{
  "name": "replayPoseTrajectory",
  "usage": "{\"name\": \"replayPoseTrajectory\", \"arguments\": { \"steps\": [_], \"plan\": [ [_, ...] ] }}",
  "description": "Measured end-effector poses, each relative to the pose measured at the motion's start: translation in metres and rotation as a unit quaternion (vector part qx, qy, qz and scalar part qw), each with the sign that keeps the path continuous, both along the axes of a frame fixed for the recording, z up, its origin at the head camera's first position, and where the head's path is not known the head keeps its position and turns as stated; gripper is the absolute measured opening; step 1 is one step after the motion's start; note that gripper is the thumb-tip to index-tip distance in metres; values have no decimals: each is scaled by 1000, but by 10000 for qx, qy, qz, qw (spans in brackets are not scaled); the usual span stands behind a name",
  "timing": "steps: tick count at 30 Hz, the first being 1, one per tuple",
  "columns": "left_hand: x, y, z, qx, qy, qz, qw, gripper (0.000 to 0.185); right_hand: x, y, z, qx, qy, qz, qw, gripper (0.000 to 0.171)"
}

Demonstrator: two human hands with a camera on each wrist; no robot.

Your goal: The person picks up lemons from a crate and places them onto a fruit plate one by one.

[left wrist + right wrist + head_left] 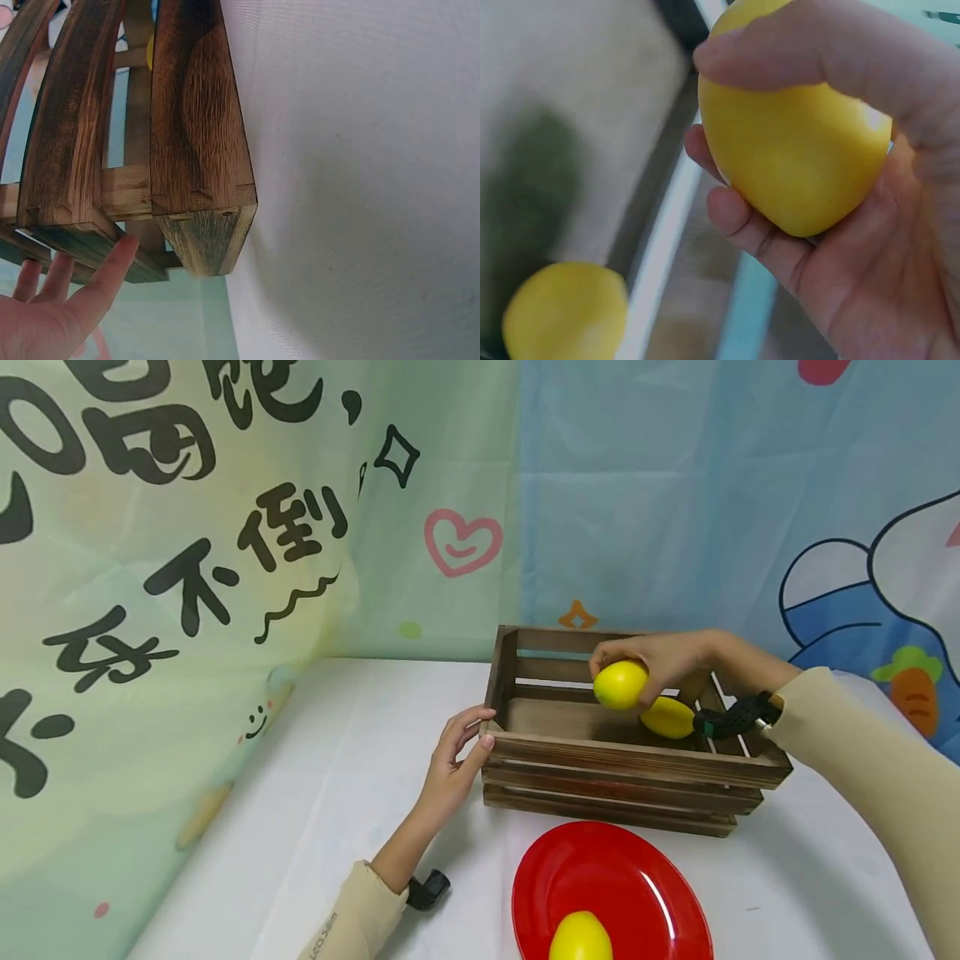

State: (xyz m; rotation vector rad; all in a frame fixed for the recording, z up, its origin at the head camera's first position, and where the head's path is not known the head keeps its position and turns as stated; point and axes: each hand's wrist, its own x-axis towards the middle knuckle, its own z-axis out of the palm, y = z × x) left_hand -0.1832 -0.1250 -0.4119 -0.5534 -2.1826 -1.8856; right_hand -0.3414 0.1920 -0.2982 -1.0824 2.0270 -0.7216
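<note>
My right hand (671, 658) grips a yellow lemon (621, 684) over the wooden crate (630, 756). In the right wrist view, the thumb lies across the lemon (795, 157) and the fingers curl under it. Another lemon (667, 717) lies inside the crate at the right, just below that hand. My left hand (450, 768) rests against the crate's near left corner, its fingers fairly straight. Seen from the left wrist, the fingertips touch the crate's slatted side (82, 244).
A red plate (536, 868) stands on the white table (360, 735) in front of the crate, with one lemon (581, 937) on it. Printed cloth backdrops (435, 435) hang behind and at the left, close behind the crate.
</note>
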Motion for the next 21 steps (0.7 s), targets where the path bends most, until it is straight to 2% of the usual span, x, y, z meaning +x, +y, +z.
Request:
{"name": "replayPoseTrajectory", "arguments": {
  "steps": [4,7,15,21],
  "plan": [
    [0,0,0,-18,-41,14,10000,35,10,5,21,-154,251,-189,9994,61],
    [1,0,0,-4,-72,11,10000,35,18,7,33,-223,381,-123,9989,59],
    [1,0,-2,1,-111,-55,9999,34,43,6,49,-606,490,679,9946,57],
    [0,1,0,18,-46,-52,10000,34,76,1,55,-946,1062,1127,9834,59]
  ]
}}
